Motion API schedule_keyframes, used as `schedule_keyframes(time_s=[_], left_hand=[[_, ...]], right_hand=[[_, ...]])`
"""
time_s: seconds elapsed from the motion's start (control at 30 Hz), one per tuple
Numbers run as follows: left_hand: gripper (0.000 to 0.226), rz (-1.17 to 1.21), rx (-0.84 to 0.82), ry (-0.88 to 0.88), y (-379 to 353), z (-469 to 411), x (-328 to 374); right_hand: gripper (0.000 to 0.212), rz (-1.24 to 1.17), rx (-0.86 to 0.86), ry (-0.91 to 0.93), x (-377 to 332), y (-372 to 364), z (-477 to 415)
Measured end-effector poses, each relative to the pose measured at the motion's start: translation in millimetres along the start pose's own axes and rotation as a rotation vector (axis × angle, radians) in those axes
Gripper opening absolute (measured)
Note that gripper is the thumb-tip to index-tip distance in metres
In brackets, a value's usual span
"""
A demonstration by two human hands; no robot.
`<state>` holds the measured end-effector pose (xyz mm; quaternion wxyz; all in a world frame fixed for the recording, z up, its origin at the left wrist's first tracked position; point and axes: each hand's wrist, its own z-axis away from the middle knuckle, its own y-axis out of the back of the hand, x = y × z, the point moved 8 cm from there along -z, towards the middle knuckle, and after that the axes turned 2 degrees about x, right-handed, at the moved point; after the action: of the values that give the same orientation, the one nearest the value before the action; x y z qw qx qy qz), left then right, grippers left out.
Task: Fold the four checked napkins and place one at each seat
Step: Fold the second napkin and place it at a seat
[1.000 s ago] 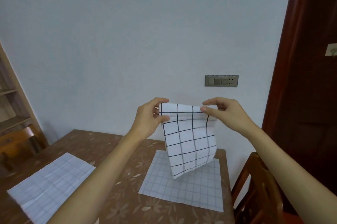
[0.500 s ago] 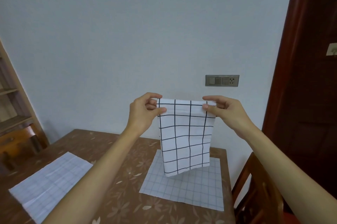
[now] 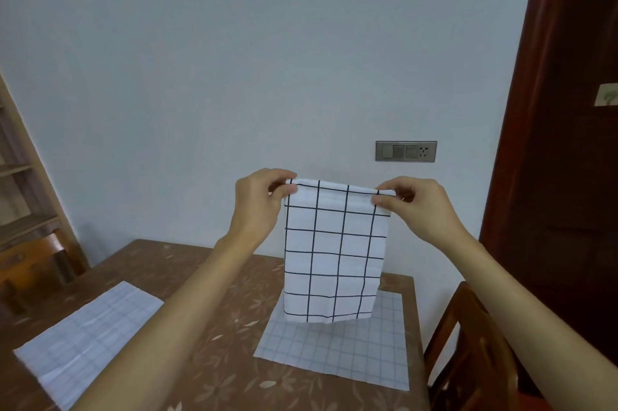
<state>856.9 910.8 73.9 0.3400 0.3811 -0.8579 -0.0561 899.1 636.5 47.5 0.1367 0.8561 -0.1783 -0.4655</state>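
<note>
A white napkin with a bold black check (image 3: 334,253) hangs folded in the air above the table. My left hand (image 3: 259,206) pinches its top left corner and my right hand (image 3: 418,206) pinches its top right corner. Below it a pale napkin with a fine check (image 3: 337,347) lies flat near the table's right edge. Another pale fine-checked napkin (image 3: 90,337) lies flat at the table's left side. No fourth napkin is in view.
The brown table (image 3: 214,337) has a flower pattern and stands against a pale wall. A wooden chair (image 3: 475,353) is at the right edge, another chair (image 3: 33,263) at the far left beside a shelf unit. A dark door (image 3: 568,143) is on the right.
The hanging napkin swung from a tilt to hang straight down. Both hands stayed at its top corners and moved slightly apart, pulling the top edge taut.
</note>
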Motion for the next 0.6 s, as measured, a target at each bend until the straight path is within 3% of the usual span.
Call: schedule_keyframes(time_s=[0.07, 0.13, 0.23, 0.4, 0.5, 0.6], left_hand=[[0.010, -0.093, 0.007, -0.110, -0.4, -1.2, 8.2], [0.007, -0.091, -0.015, -0.097, -1.1, -3.7, 9.3], [0.005, 0.115, -0.117, 0.092, -9.0, -3.6, 1.2], [0.023, 0.513, -0.295, 0.351, -37.7, 23.2, -3.4], [0.025, 0.561, -0.368, 0.428, -59.7, 46.4, -7.9], [0.027, 0.514, -0.299, 0.445, -70.2, 58.0, -19.2]], right_hand=[[0.011, 0.064, 0.011, 0.043, -3.8, 0.0, 0.6], [0.005, 0.050, 0.004, 0.047, -5.7, 0.5, 1.1], [0.006, -0.135, -0.021, -0.006, -3.5, 0.9, 0.0], [0.011, -0.443, 0.022, -0.075, -3.7, 0.7, -1.2], [0.017, -0.504, 0.054, -0.086, -4.8, 0.0, -2.9], [0.008, -0.504, 0.050, -0.131, -2.7, 0.5, -2.8]])
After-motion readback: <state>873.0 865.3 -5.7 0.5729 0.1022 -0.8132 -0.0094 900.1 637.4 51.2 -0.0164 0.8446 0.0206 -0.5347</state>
